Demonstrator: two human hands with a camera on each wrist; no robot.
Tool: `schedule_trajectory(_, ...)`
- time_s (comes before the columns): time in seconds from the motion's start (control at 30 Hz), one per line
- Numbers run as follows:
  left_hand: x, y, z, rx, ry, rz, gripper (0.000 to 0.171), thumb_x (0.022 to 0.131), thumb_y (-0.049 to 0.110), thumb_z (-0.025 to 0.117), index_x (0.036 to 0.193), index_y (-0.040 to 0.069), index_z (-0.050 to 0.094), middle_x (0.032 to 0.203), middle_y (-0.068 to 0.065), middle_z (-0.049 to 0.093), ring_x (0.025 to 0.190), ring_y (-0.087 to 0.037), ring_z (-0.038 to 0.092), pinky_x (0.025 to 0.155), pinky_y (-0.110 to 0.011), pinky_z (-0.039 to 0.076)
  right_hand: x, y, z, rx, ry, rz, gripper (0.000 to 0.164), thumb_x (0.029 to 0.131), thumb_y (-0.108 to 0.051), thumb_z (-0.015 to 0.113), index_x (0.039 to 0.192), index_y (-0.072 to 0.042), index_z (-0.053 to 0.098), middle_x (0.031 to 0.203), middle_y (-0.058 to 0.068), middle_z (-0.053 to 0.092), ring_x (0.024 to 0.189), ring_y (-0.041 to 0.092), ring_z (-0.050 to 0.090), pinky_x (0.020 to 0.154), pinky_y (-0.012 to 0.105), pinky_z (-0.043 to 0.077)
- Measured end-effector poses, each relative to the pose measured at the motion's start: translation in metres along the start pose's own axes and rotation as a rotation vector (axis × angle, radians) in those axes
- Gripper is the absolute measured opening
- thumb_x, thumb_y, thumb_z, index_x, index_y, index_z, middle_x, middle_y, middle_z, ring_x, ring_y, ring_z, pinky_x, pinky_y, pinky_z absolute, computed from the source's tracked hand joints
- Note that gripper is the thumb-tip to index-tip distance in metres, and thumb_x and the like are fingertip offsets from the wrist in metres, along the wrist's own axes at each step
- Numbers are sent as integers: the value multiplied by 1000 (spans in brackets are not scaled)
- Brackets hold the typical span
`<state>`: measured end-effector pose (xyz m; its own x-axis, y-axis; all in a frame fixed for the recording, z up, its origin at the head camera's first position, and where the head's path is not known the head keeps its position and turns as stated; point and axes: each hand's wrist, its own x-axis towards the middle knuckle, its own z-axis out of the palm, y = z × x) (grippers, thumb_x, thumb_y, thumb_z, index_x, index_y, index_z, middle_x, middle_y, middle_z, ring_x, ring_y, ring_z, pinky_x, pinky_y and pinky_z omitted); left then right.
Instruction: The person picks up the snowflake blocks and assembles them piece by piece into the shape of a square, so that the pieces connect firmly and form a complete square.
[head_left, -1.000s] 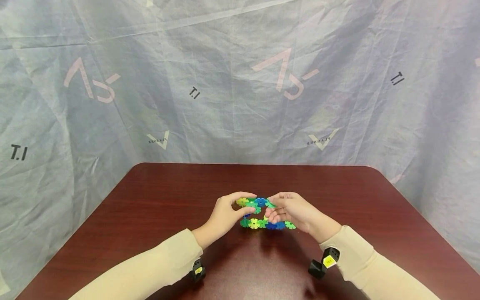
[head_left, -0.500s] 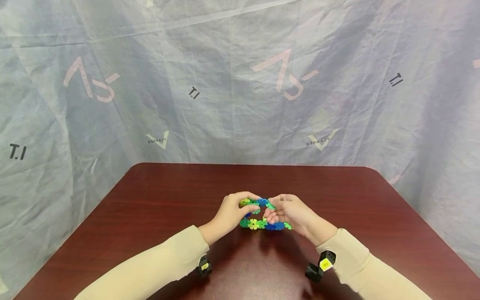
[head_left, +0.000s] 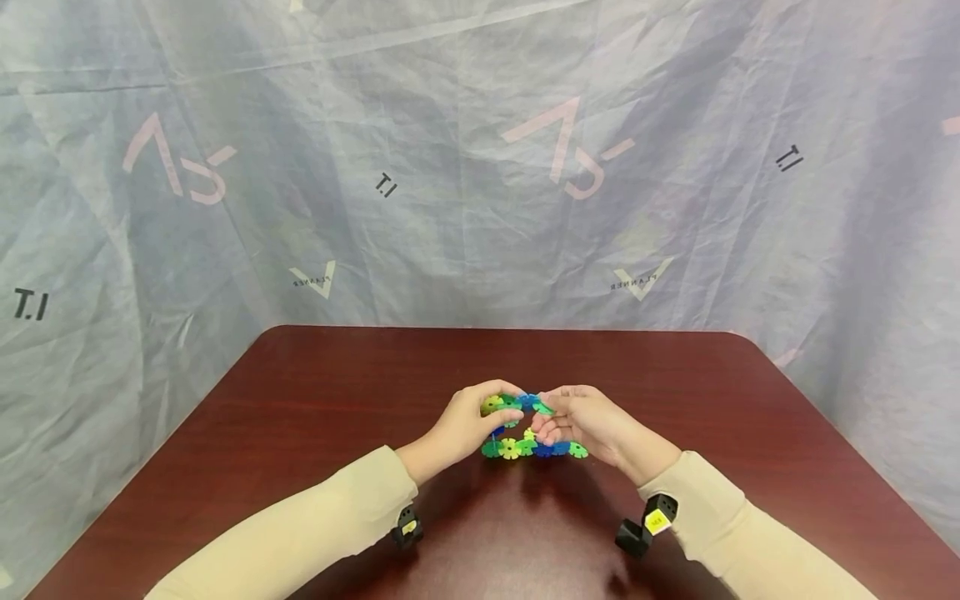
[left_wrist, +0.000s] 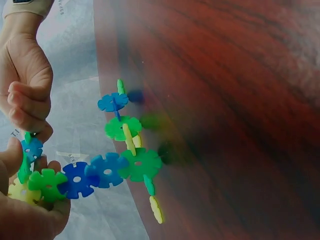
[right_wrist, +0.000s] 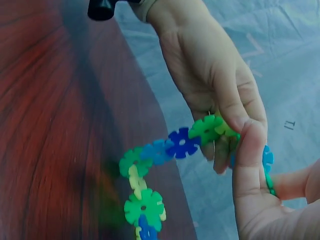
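Interlocking flower-shaped plastic discs in green, yellow and blue are joined into a frame; its bottom row [head_left: 527, 447] is at the table. A column of discs [left_wrist: 77, 180] rises to an upper row [head_left: 510, 404]. My left hand [head_left: 463, 427] pinches this row's left end, thumb in front and fingers behind, around a yellow and a green disc. On the right, my right hand [head_left: 596, 427] pinches a green disc [head_left: 543, 408] beside a light-blue disc [head_left: 528, 402], its other fingers curled below. Fingers partly hide the joint between these two discs.
The dark red wooden table [head_left: 360, 375] spreads around the hands. Behind it hangs a grey printed cloth [head_left: 465, 208]. A black camera is strapped to each wrist, the right one [head_left: 647, 525] hanging near the tabletop.
My left hand has shifted a little to the right, closer to the right hand, and the upper row has moved with it. My right hand stays nearly in place, still holding the green disc.
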<state>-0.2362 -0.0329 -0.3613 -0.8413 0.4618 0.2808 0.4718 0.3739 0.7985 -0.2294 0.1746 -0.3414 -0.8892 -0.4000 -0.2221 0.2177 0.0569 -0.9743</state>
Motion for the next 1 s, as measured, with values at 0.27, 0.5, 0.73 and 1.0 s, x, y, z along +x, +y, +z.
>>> schedule_trajectory(0.27,4,-1,0,-14,-91,-31,21,96,22,60,116,16,65,114,-2,67,88,-25,63,80,-29,52,-1,5,-13,-39,18,-22,26,104,-21,44,107,4,52,75,3,69,65,10,65,68,24,56)
schedule_trajectory(0.5,4,-2,-2,-20,-106,-55,24,97,23,59,120,19,63,119,-1,66,90,-30,66,81,-30,52,1,11,-32,-222,146,-106,30,99,-16,54,117,7,59,98,6,68,95,23,68,90,37,54)
schedule_trajectory(0.73,5,-3,-3,-19,-123,-72,26,97,25,59,122,19,63,122,-1,65,91,-29,65,81,-31,51,4,24,-47,-409,187,-92,28,91,-11,66,112,7,62,99,8,68,98,27,66,91,44,53)
schedule_trajectory(1.0,6,-2,-5,45,-129,-69,31,94,26,64,124,20,60,130,2,59,112,-17,58,97,-37,48,3,44,-54,-520,232,-62,34,80,-7,77,109,5,64,95,11,66,84,19,61,75,35,53)
